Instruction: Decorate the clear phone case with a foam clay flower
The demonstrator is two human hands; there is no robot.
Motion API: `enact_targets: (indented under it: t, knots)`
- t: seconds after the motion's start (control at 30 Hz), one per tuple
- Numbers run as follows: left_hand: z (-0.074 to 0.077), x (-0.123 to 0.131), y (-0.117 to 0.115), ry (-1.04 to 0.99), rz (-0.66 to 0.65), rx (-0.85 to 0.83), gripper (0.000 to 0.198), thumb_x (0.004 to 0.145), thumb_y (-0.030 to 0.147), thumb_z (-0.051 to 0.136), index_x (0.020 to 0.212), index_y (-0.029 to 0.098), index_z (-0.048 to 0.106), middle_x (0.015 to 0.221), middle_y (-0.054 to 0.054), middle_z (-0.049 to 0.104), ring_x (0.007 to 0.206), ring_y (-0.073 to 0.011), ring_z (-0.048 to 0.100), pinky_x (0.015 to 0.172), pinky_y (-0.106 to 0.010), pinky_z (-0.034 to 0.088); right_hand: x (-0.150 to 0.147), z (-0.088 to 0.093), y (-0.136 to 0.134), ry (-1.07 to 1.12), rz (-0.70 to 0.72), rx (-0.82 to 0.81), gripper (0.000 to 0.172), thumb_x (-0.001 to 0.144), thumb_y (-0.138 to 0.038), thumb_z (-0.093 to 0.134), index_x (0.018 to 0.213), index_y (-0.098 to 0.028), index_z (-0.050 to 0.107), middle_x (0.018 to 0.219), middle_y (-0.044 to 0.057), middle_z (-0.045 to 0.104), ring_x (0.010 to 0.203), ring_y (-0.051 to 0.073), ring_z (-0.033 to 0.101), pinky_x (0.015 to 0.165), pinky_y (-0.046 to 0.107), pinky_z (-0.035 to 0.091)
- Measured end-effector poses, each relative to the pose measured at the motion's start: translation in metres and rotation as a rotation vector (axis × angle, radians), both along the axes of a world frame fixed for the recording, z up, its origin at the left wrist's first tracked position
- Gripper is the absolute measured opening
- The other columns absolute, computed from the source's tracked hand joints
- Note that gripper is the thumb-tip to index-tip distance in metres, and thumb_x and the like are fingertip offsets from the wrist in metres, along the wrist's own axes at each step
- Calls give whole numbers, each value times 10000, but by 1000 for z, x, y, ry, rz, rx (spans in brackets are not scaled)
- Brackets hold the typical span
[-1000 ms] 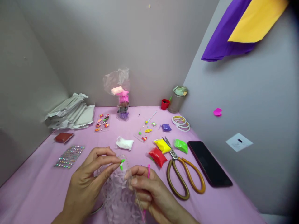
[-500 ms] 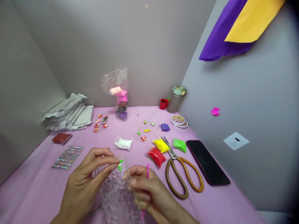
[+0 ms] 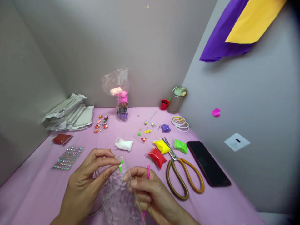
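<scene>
A clear, faceted plastic panel [image 3: 119,197] is tilted up between my two hands. Near its top sits a small bright green piece [image 3: 121,166] with a bit of white. My left hand [image 3: 86,181] has its thumb and fingertips pinched together at that green piece; what lies between the fingertips is hidden. On the panel's right edge, my right hand [image 3: 150,190] is closed, thumb against fingers, with a thin pink stick [image 3: 148,172] also held in it.
Large scissors [image 3: 174,168] and a phone [image 3: 208,164] lie at the right. Beyond my hands are red [image 3: 157,157], yellow [image 3: 161,146], green [image 3: 180,146] and white [image 3: 124,144] packets. A gem sheet [image 3: 67,158] lies left; a bottle [image 3: 176,101] stands at the back.
</scene>
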State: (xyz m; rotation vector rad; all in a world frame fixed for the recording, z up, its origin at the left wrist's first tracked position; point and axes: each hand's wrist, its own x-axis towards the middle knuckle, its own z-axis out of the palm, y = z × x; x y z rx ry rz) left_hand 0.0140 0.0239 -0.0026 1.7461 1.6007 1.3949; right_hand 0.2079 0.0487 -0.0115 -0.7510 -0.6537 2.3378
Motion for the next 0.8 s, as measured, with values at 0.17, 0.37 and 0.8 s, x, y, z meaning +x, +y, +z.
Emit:
enact_targets:
  t: [0.17, 0.37, 0.8]
  knots:
    - [1, 1, 2, -50, -12, 1, 46, 861, 312, 711, 844, 332, 748, 988, 35, 661, 971, -153, 648, 837, -188, 490, -1, 2, 0, -1, -4, -4, 226, 694, -206, 803, 859, -150, 660, 552, -104, 427, 412, 12, 179, 413, 196, 94]
    - [-2, 0, 2, -86, -17, -26, 42, 866, 300, 708, 895, 330, 716, 1005, 36, 654, 997, -152, 629, 845, -178, 491, 0, 0, 1, 10, 4, -15, 239, 686, -197, 808, 861, -156, 649, 540, -113, 414, 407, 14, 171, 406, 195, 92]
    - [-11, -5, 8, -381, -107, -327, 297, 876, 400, 717, 1145, 364, 597, 1117, 25, 631, 1147, -184, 553, 961, -229, 443, 0, 1, 1, 39, 5, -8, 219, 689, -200, 814, 846, -156, 668, 522, -116, 398, 397, 12, 166, 396, 181, 99]
